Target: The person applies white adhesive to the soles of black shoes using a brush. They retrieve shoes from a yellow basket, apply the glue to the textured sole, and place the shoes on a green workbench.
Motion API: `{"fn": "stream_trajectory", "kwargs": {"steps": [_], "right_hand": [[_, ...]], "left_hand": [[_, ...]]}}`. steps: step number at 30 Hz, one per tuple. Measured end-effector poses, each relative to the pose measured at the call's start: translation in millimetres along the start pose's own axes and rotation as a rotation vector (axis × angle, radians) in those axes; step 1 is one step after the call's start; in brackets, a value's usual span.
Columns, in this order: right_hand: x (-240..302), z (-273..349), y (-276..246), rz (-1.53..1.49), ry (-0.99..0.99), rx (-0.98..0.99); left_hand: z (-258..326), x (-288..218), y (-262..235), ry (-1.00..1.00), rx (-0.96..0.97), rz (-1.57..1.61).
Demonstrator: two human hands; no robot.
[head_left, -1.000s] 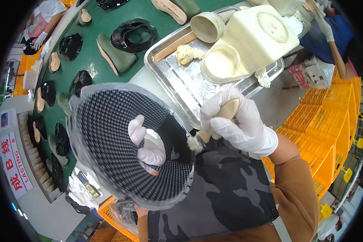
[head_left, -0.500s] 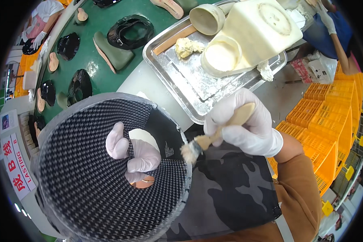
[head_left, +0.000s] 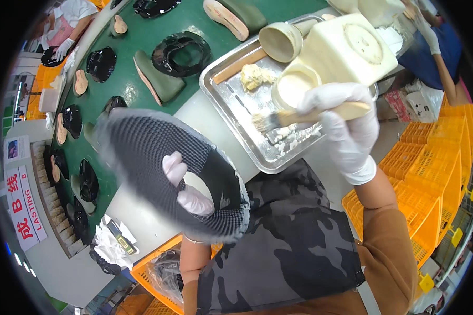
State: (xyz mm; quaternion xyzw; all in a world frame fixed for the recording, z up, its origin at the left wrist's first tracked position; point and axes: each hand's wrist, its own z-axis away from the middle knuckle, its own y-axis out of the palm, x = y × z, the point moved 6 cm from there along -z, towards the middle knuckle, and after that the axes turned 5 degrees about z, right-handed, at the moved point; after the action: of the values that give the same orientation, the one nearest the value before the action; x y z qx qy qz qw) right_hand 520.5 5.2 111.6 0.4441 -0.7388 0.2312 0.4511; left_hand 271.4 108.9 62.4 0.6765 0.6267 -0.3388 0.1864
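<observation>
Brush, in the head view, has left the upper's rim and come across onto the tray; its bristles sit low beside white smears, and whether they touch the metal I cannot tell. The upper has meanwhile risen and swung toward the table, blurred along its left side. For the work in hand, I judge this to be a pause in brushing the rim, probably a return for more paste. The right hand has its gloved fingers narrowed around the wooden handle; the left hand pokes through the opening in the upper, thumb and fingers drawn close on the checked lining, holding it up over the near side of the bench. As for edges, the tray's raised near rim lies between bristles and upper, so a way back needs some lift, and the cup and jug crowd the brush's far side. Open room runs along the pale strip between tray and upper. Left of that, the green boot stands near the upper's top edge; on the right, the crates rise close beside the forearm.
</observation>
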Motion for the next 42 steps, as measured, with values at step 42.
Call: {"fn": "stream_trajectory", "kwargs": {"steps": [42], "right_hand": [[-44, -82, -90, 0.207, 0.258, 0.097]], "left_hand": [[87, 57, -122, -1.615, -0.227, 0.292]]}}
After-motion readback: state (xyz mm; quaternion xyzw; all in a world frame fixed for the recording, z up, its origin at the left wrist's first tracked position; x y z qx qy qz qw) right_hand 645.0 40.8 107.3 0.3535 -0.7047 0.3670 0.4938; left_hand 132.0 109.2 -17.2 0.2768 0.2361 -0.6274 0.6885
